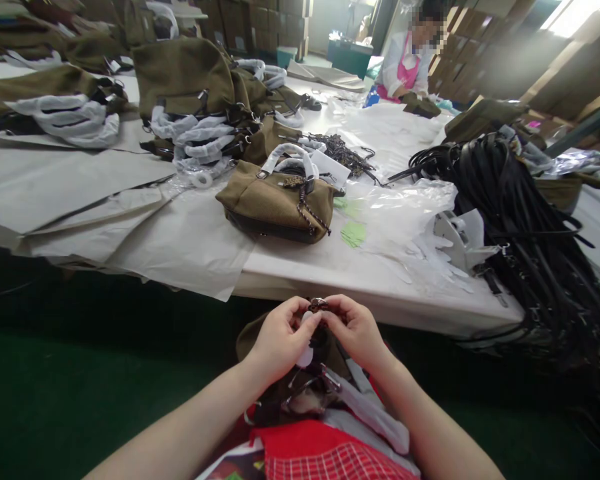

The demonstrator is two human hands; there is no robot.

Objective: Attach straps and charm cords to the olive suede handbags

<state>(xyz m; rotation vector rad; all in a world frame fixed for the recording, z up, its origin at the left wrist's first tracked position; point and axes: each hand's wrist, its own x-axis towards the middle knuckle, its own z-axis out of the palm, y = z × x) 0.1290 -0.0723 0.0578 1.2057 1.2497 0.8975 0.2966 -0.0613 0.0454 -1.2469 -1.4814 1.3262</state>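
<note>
My left hand [286,335] and my right hand [353,328] meet in front of me, just below the table edge. Between their fingertips they pinch a small dark cord charm [318,305] with a shiny metal part; its finer detail is too small to make out. A white oval piece [305,357] hangs under my left thumb. On my lap, below both hands, lies an olive handbag [250,340] with a white-wrapped handle [375,417], partly covered by my hands and forearms. Another olive handbag [275,203], upright on the table, carries a braided cord charm [305,207].
Olive bags with wrapped handles [180,80] are piled at the table's left. A heap of dark cords [340,153] lies behind the upright bag. Black straps [510,200] hang over the right side, beside clear plastic [405,207]. A person [405,67] works at the far end.
</note>
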